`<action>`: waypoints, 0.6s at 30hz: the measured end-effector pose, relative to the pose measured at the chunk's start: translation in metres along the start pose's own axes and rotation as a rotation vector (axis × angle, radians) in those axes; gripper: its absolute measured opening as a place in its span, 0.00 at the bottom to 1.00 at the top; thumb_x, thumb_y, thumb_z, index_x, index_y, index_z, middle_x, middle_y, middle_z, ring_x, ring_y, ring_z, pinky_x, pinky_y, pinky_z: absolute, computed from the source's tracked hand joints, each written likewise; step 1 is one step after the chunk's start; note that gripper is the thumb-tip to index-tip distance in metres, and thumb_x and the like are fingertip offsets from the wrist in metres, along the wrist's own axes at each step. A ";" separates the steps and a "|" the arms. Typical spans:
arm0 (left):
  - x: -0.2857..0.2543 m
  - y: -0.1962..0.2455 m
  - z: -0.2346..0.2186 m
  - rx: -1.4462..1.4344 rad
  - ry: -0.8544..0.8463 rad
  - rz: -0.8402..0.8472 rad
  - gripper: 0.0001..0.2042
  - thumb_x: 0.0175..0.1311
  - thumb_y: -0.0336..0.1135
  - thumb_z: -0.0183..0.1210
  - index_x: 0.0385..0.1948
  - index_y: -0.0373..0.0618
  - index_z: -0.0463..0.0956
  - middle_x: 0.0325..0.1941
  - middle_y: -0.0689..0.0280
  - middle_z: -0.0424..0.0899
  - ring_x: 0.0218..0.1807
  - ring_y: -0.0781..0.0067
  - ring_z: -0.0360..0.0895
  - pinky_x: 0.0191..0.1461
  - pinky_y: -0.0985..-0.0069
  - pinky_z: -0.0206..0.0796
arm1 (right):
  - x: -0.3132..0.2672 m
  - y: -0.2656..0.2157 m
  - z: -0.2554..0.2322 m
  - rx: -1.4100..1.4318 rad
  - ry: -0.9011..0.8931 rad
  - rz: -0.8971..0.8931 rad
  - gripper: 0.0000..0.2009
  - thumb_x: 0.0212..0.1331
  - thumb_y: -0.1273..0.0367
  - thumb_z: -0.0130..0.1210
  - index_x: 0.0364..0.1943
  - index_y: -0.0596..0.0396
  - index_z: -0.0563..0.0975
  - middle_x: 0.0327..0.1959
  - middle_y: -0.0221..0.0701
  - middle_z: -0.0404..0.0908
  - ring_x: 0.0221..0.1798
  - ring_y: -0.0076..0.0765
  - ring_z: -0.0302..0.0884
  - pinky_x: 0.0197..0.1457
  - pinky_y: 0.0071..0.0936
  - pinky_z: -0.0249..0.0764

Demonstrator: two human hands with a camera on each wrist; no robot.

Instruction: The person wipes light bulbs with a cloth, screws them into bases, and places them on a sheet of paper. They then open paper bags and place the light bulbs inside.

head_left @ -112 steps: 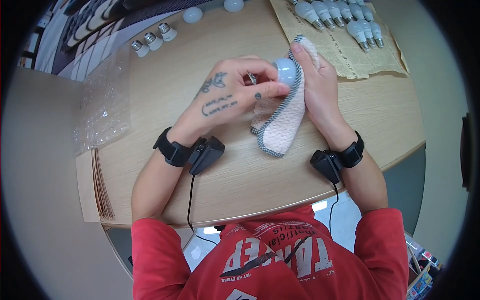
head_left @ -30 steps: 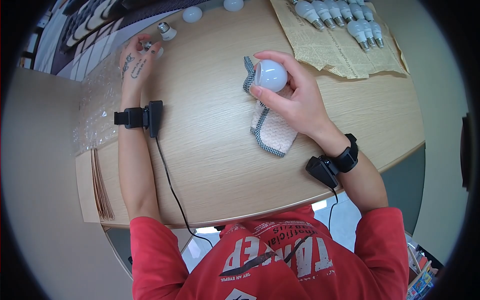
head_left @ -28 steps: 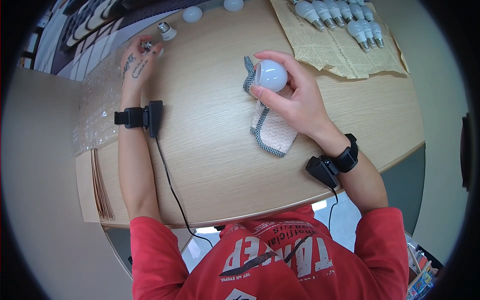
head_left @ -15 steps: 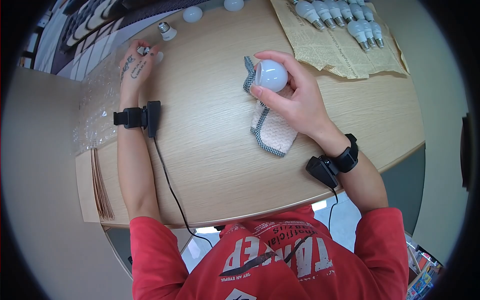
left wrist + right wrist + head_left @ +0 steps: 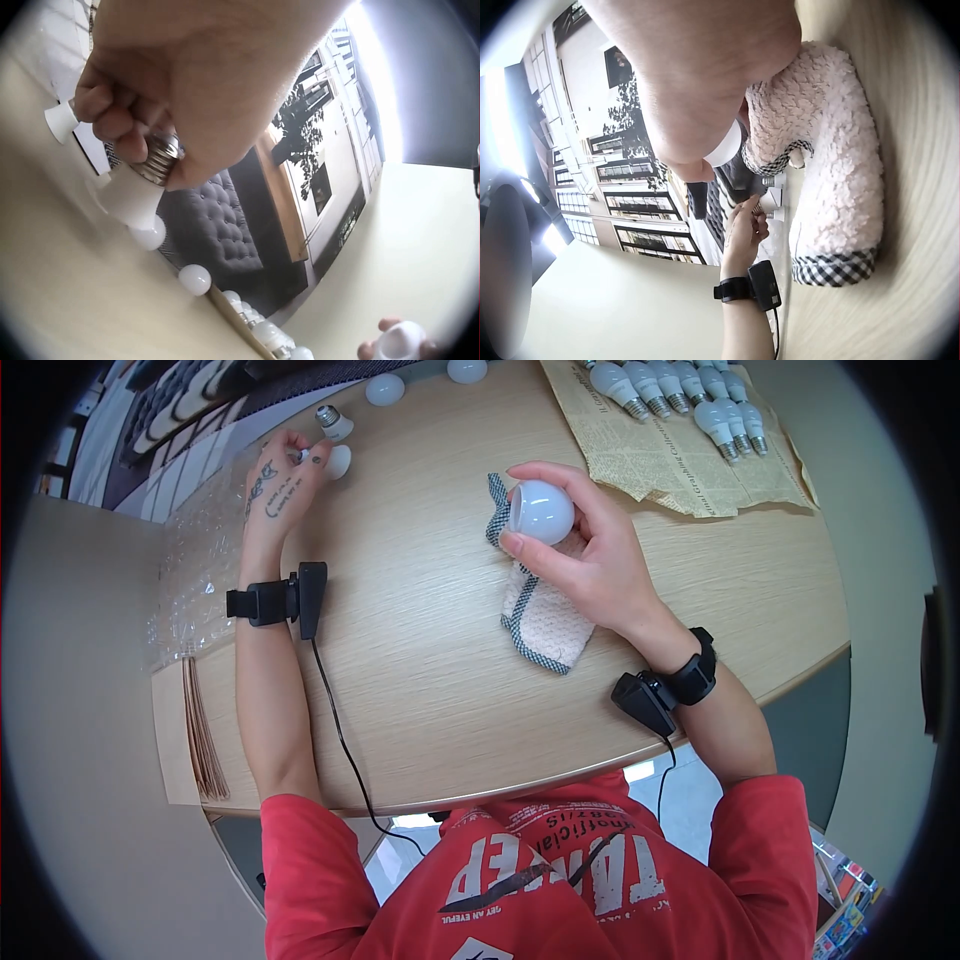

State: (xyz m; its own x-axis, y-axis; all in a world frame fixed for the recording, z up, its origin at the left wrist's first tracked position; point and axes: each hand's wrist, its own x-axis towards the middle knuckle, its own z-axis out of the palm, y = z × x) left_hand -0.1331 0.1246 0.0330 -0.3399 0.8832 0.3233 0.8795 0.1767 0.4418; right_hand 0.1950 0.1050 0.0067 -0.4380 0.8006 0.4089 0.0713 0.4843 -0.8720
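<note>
My left hand (image 5: 279,484), at the table's far left, pinches a white bulb base (image 5: 129,196) by its metal screw cap (image 5: 160,159). In the head view the wide white end of this base sticks out past the fingertips. A second bulb base (image 5: 337,426) stands close beyond it, cap up. Right of the table's middle, my right hand (image 5: 600,545) grips a round white bulb cover (image 5: 546,512), its rim turned left. Beneath that hand lies a fluffy pale pink cloth (image 5: 840,172) with a checked edge, partly hidden by the palm.
Two more bulb covers (image 5: 385,389) sit at the far edge. Several whole bulbs (image 5: 716,426) lie on printed brown paper (image 5: 690,485) at the far right. Clear bubble wrap (image 5: 205,575) and folded brown paper (image 5: 190,730) are along the left edge.
My left hand has left the cover and cloth, gone to the bases at the far left and taken one, which now shows beyond its fingers. My right hand has stayed still over the last second.
</note>
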 end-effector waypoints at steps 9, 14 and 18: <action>-0.035 0.077 -0.012 -0.817 -0.503 0.069 0.08 0.71 0.42 0.56 0.39 0.50 0.72 0.20 0.76 0.71 0.22 0.89 0.64 0.27 0.86 0.53 | 0.000 0.000 0.000 0.103 0.025 0.019 0.26 0.56 0.65 0.66 0.58 0.55 0.72 0.48 0.34 0.79 0.44 0.29 0.79 0.45 0.26 0.77; -0.055 0.109 -0.001 -0.989 -0.767 0.207 0.10 0.72 0.43 0.55 0.41 0.50 0.67 0.22 0.75 0.72 0.22 0.88 0.65 0.27 0.87 0.53 | 0.000 -0.003 0.005 0.384 0.057 -0.038 0.29 0.58 0.66 0.67 0.63 0.55 0.67 0.54 0.34 0.75 0.52 0.29 0.76 0.52 0.26 0.76; -0.060 0.113 -0.005 -0.934 -0.750 0.204 0.10 0.73 0.44 0.54 0.42 0.51 0.65 0.22 0.75 0.72 0.23 0.88 0.64 0.28 0.87 0.52 | 0.001 0.000 0.000 0.314 0.035 -0.079 0.29 0.58 0.66 0.67 0.63 0.55 0.68 0.55 0.36 0.75 0.54 0.29 0.75 0.54 0.26 0.74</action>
State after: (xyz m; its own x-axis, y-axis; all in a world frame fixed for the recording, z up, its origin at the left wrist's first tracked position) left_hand -0.0149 0.0893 0.0679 0.3257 0.9450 0.0290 0.2107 -0.1024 0.9722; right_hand 0.1946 0.1061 0.0077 -0.3997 0.7790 0.4831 -0.2439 0.4176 -0.8753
